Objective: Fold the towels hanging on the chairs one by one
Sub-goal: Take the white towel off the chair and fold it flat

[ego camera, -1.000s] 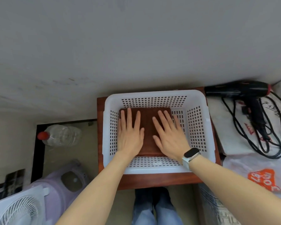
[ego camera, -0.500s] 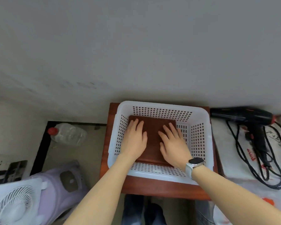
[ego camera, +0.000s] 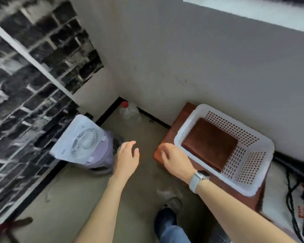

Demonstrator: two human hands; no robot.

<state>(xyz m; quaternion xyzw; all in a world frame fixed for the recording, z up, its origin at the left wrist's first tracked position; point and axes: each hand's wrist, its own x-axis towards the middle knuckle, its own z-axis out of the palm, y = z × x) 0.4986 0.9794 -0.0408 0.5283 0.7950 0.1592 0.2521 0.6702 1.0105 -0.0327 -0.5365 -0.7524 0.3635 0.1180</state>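
Note:
A folded brown towel point(ego camera: 210, 143) lies flat inside a white perforated basket point(ego camera: 249, 155) that stands on a reddish wooden stool point(ego camera: 175, 125) by the wall. My left hand point(ego camera: 127, 158) hangs over the floor, left of the stool, with loosely curled fingers and nothing in it. My right hand point(ego camera: 175, 161), with a watch on the wrist, hovers just outside the basket's near left corner, fingers relaxed and holding nothing. No chair with hanging towels is in view.
A white fan point(ego camera: 82, 140) sits on a purple appliance at the left, below a black brick-pattern wall. A clear bottle with a red cap point(ego camera: 129, 111) stands in the corner. Black cables point(ego camera: 295, 204) lie at the far right. My shoe point(ego camera: 167, 214) is on the bare floor.
Both hands have lifted off the folded towel and come out of the basket to the left. The view has swung left toward the corner and fan.

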